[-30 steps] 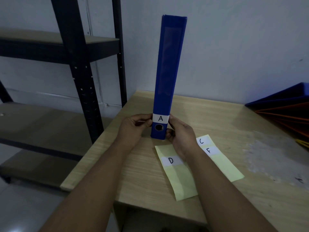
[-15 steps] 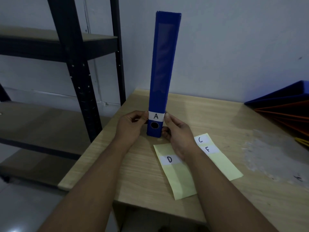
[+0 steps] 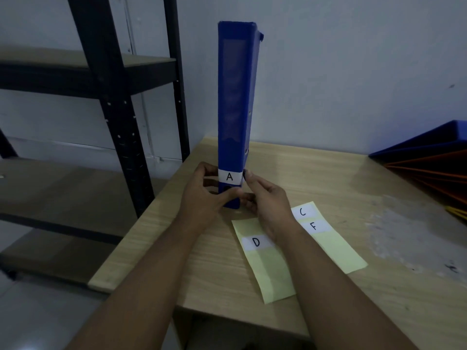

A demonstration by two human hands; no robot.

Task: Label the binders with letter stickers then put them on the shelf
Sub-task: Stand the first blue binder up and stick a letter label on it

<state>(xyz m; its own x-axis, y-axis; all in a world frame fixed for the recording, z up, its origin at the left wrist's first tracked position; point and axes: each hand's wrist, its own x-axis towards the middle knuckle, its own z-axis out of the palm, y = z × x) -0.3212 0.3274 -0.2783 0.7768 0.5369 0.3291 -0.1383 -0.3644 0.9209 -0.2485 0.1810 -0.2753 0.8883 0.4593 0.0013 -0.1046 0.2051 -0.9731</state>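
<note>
A tall blue binder (image 3: pixel 236 97) stands upright on the wooden table (image 3: pixel 328 178), spine toward me. A white sticker with the letter A (image 3: pixel 229 177) is wrapped around the spine near its foot. My left hand (image 3: pixel 202 195) grips the binder's lower left side, its thumb across the spine below the sticker. My right hand (image 3: pixel 265 198) grips the lower right side, fingertips at the sticker's edge. Two yellow backing strips lie in front: one (image 3: pixel 265 266) carries a D sticker (image 3: pixel 255 242), the other (image 3: pixel 333 246) carries C (image 3: pixel 302 212) and F (image 3: pixel 313 226).
A black metal shelf unit (image 3: pixel 118 117) with wooden boards stands left of the table, close to its edge. A stack of blue and orange binders (image 3: pixel 429 157) lies at the table's right rear. A pale worn patch marks the tabletop on the right.
The binder has turned slightly, showing its right cover edge, and stands straighter. My left thumb has moved across the spine, covering the ring hole below the A sticker.
</note>
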